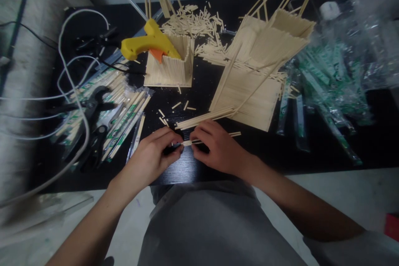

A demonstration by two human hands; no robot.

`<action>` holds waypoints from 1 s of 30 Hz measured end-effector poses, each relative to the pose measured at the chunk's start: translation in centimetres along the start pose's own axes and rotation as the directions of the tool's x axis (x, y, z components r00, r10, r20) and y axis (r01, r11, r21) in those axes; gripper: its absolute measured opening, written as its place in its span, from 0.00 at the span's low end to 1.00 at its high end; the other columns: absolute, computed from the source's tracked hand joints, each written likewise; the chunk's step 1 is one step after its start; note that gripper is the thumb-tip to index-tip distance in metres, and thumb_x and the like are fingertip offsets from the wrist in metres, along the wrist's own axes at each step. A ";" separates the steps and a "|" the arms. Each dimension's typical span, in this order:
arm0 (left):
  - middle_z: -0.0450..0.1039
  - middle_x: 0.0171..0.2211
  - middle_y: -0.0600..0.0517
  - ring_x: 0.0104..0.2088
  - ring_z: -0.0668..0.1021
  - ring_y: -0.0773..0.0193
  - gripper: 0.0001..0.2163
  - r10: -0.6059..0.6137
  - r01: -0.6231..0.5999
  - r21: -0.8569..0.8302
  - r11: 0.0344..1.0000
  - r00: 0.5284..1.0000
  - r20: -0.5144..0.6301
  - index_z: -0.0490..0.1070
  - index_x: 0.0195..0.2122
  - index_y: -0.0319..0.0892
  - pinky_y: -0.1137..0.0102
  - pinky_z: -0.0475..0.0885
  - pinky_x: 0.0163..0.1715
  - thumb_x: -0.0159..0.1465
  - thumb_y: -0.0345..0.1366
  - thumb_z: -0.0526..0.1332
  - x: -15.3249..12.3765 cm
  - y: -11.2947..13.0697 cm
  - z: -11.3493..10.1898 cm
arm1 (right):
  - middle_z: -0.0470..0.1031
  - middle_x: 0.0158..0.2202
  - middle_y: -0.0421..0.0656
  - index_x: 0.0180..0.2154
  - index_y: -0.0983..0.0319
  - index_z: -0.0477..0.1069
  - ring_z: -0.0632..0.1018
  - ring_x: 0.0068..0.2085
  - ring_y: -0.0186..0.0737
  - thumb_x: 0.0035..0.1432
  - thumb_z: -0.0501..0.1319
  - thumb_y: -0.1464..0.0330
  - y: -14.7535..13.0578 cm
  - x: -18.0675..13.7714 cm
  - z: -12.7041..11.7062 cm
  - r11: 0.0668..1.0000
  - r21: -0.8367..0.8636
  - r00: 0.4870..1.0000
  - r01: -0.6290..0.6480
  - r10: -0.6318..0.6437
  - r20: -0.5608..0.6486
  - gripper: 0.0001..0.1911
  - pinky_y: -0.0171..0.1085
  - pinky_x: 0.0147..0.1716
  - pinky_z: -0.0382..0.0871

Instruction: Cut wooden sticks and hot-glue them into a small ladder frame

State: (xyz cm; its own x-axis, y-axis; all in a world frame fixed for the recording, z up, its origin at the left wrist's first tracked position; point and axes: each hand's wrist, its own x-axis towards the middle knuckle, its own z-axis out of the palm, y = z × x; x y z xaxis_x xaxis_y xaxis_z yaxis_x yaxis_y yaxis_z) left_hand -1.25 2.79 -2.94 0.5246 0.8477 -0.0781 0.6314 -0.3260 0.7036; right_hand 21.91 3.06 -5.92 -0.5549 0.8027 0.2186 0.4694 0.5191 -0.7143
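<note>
My left hand (158,148) and my right hand (216,146) meet close together near the table's front edge. Both have fingers pinched on the ends of thin wooden sticks (187,143) lying between them. The far ends of some sticks come out beyond my right hand. Just past my fingers lies a loose bundle of chopsticks (204,119). Several short cut pieces (176,105) are scattered beyond my left hand. Exactly how many sticks each hand grips is hidden by the fingers.
A yellow glue gun (152,43) rests in a stick-built box (170,72). At right stands a larger stick structure (249,95). Pliers-like cutters (96,137) and wrapped chopsticks (127,122) lie left, beside a white cable (86,122). Plastic wrappers (327,75) cover the right side. Cut pieces (193,20) pile behind.
</note>
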 end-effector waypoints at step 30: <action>0.72 0.39 0.54 0.38 0.76 0.66 0.01 -0.012 0.012 -0.009 1.000 1.000 -0.003 0.73 0.42 0.43 0.71 0.70 0.38 0.71 0.32 0.63 -0.3 -0.3 0.4 | 0.76 0.38 0.46 0.38 0.63 0.75 0.74 0.45 0.48 0.64 0.63 0.74 -0.4 0.7 1.0 0.996 -0.087 1.000 0.013 -0.012 0.012 0.02 0.44 0.49 0.66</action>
State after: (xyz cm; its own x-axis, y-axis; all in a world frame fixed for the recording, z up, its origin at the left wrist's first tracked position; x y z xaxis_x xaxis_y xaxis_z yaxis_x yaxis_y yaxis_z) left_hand -1.40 2.48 -3.38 0.5149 0.8531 -0.0841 0.6325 -0.3119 0.7090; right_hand 20.66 3.10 -6.13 -0.5687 0.7926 0.2197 0.5199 0.5534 -0.6507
